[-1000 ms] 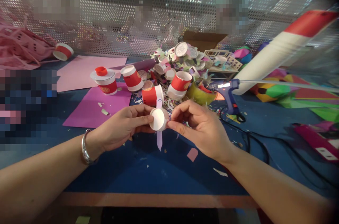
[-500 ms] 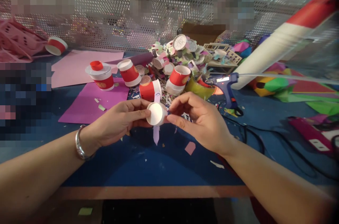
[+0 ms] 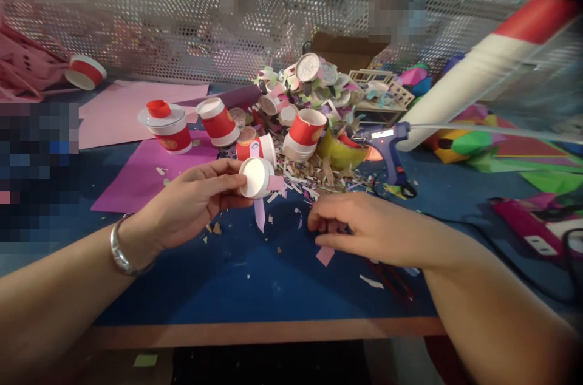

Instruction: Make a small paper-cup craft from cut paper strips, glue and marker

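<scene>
My left hand (image 3: pixel 191 203) holds a small white paper cup (image 3: pixel 254 177) on its side above the blue table (image 3: pixel 255 288). Pale purple paper strips stick out of the cup to the right and hang down below it. My right hand (image 3: pixel 359 228) is low over the table to the right of the cup, palm down, fingers curled over small paper scraps. A pink paper scrap (image 3: pixel 325 255) lies just under its fingers. Whether it pinches anything is hidden.
Several red and white paper cups (image 3: pixel 217 121) and a heap of cut paper (image 3: pixel 310 99) lie behind my hands. A blue glue gun (image 3: pixel 387 145) stands at the right with its black cable trailing. Magenta (image 3: pixel 150 181) and pink paper sheets lie at the left.
My right hand has let go of the cup and dropped to the table at the right. My left hand keeps the cup and has moved slightly left and up.
</scene>
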`<state>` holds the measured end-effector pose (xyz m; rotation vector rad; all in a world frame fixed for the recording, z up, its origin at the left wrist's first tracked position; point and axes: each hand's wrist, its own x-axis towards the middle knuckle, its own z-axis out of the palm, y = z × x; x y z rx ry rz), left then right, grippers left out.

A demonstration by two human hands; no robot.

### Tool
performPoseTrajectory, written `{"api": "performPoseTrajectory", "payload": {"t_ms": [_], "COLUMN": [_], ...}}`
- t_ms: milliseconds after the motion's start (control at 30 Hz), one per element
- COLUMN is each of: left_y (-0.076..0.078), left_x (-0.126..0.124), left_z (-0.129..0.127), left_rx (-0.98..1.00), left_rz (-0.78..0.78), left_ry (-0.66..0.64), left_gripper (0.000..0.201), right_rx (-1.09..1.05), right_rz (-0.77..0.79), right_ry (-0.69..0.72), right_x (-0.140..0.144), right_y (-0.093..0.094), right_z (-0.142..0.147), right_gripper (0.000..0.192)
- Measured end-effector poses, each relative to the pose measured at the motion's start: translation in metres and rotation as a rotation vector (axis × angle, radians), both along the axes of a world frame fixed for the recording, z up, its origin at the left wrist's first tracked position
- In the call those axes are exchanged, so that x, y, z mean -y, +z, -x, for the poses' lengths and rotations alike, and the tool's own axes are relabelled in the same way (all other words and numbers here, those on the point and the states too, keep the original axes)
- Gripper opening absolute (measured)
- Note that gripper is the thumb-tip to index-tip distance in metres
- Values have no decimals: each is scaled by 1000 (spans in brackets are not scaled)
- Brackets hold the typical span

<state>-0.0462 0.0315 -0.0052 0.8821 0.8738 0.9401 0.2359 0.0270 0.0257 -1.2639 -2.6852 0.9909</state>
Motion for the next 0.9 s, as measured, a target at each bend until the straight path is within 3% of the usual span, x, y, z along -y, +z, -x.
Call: {"api": "performPoseTrajectory", "payload": {"t_ms": [467,900], "left_y": [-3,-6], "left_x": [2,3], "left_z": [0,0], "left_rx": [-50,-89], "left_rz": [30,76], "left_ry": [-48,-78], "left_gripper": [12,12], "right_rx": [126,102], "right_rz": [3,50], "right_ry": [47,67], "right_x": [9,9], "right_y": [-5,-5], "right_z": [-4,0], "right_gripper": [5,11]}}
